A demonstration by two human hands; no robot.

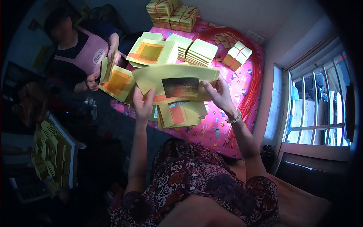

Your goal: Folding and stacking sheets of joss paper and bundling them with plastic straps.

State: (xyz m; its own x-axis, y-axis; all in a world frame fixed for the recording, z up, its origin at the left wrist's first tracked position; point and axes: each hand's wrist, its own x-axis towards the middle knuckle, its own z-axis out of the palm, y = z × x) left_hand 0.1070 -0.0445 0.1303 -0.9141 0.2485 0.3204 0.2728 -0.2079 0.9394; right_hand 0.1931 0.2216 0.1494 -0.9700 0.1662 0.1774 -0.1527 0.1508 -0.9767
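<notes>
A wide sheaf of yellow paper sheets is held up between both my hands, over the pink patterned table. A dark, shiny square and an orange strip show on its front. My left hand grips the lower left part, thumb on the front face. At the right edge, my right hand pinches the paper, its thumb in front; the fingers behind are partly hidden. Directly below the sheaf lies a loose pile of yellow sheets with an orange patch, partly covered by what I hold.
Beyond stand stacks of yellow paper and tied bundles. Red strands run along the table's right side. At the left, a co-worker in a pink apron handles similar sheets. A barred window is on the right.
</notes>
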